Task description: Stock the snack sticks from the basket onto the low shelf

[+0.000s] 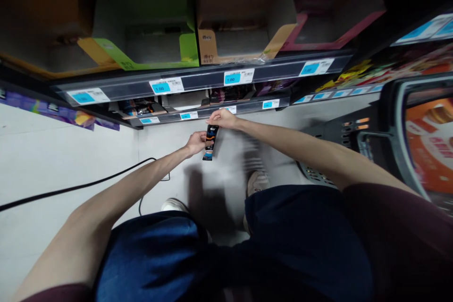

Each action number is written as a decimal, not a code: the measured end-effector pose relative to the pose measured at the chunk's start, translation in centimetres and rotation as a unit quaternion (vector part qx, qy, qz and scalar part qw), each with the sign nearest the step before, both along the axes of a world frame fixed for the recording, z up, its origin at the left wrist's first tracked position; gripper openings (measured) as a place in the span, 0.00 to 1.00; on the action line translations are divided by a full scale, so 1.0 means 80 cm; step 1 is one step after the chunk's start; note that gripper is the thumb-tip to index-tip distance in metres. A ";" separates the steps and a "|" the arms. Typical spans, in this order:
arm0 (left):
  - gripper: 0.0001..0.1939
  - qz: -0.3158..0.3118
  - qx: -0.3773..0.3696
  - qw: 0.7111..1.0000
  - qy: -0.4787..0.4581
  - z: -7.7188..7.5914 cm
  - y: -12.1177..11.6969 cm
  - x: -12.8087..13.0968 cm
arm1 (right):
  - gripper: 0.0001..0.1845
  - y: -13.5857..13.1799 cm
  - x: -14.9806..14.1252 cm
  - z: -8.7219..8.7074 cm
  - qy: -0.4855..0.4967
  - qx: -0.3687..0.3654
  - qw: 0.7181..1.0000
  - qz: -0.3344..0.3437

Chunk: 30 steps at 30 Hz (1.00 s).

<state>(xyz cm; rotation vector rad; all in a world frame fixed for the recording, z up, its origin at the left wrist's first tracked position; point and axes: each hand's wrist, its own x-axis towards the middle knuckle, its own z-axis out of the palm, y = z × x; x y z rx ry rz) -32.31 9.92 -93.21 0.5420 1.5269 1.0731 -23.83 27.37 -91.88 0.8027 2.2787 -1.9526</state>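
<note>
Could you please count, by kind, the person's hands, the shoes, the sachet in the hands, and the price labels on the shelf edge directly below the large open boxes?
Hands, left hand and right hand: 2
Black sachet: 1
Shoes, left shoe and right shoe: 2
Price labels on that shelf edge: 4
Total: 9

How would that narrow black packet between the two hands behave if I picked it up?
Probably light, as the black packet is small and slim. It looks fairly stiff lengthwise, showing no obvious sag, though what's inside is hidden. Its flat shape suggests it would slide rather than roll if pushed.
</note>
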 end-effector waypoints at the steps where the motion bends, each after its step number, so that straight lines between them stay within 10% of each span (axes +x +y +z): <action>1: 0.19 -0.001 -0.003 1.000 -0.002 0.000 -0.001 0.001 | 0.27 0.000 0.000 0.000 -0.001 -0.007 1.000 0.006; 15: 0.18 -0.002 -0.002 1.000 -0.013 -0.003 0.001 0.002 | 0.23 0.004 -0.001 -0.005 0.015 0.073 0.997 -0.006; 30: 0.17 -0.014 -0.003 0.999 0.038 -0.013 -0.001 -0.003 | 0.27 -0.003 0.002 0.015 0.038 -0.080 0.996 0.015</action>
